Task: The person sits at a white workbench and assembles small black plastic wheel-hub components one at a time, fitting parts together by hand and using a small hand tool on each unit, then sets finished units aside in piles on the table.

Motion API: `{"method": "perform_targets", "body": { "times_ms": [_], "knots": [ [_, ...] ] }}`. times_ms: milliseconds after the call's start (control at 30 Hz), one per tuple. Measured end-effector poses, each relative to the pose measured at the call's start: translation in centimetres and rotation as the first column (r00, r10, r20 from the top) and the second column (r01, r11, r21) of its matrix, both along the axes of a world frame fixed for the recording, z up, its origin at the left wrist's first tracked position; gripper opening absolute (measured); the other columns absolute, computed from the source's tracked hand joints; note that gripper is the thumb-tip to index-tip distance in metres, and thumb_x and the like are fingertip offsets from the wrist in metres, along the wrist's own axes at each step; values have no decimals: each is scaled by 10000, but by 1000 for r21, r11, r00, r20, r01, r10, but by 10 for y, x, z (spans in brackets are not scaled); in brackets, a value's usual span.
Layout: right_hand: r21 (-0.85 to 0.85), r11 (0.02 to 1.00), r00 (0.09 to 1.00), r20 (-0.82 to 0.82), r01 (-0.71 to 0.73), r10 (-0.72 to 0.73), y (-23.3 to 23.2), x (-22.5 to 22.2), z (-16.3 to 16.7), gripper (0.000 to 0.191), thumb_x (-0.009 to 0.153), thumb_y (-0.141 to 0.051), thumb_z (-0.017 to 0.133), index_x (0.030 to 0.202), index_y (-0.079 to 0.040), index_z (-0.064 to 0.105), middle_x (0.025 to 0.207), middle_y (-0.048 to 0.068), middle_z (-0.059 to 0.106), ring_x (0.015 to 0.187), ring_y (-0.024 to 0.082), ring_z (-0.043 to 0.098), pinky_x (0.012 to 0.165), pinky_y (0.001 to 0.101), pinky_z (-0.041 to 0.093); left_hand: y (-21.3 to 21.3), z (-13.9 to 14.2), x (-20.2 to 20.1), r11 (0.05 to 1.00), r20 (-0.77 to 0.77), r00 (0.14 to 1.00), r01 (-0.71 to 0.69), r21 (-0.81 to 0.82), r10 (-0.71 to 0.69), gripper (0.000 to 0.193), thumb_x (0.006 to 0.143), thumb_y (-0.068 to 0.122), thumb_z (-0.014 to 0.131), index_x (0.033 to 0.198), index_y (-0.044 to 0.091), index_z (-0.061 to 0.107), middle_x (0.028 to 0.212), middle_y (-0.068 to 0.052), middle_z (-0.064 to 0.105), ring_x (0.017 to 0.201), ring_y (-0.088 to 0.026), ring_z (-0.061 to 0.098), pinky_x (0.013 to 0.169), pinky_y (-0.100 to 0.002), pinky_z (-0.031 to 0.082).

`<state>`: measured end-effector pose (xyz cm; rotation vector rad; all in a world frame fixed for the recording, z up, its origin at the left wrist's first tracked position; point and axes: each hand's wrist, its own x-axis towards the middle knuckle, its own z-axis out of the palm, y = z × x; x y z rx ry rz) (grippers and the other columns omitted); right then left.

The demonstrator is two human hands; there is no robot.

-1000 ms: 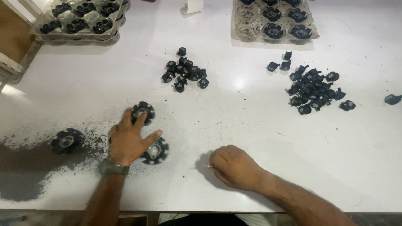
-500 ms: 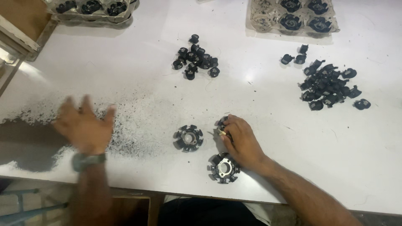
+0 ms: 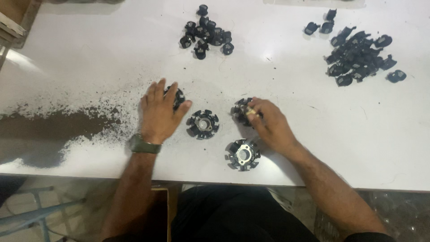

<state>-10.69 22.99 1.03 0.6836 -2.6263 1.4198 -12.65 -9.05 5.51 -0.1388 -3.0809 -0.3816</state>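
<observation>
We see a plain white table top [image 3: 112,54] smeared with dark grey powder [image 3: 53,123]. Round toothed plastic rings [image 3: 203,124] are black with silvery centres; small loose clips [image 3: 208,32] are black. Our wristwatch [image 3: 144,144] is olive green.

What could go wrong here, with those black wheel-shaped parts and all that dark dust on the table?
The ring part nearest the table edge might get knocked off by the right hand. The dark powder beside the left hand could smear onto the parts it covers, like the ring part under its fingers.
</observation>
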Motion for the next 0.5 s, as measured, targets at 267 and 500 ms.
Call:
{"method": "perform_targets", "body": {
  "times_ms": [267,500],
  "knots": [
    [-456,818,932,81,350,-354,61,67,-12,98,1103,-120,586,1106,-28,554,1160,90,636,1046,122,602,951,290,529,107,-7,88,777,89,773,617,123,-628,1006,824,556,714,1575,85,239,1620,-272,191,1493,-418,200,1196,-610,164],
    [-415,800,901,236,433,-365,55,127,-44,63,1031,-57,630,1047,-21,582,1123,74,619,971,92,593,829,244,498,109,-13,101,763,-155,788,616,195,-596,1104,759,471,816,1580,11,238,1572,-310,329,1448,-447,368,1187,-575,325]
  ]
}}
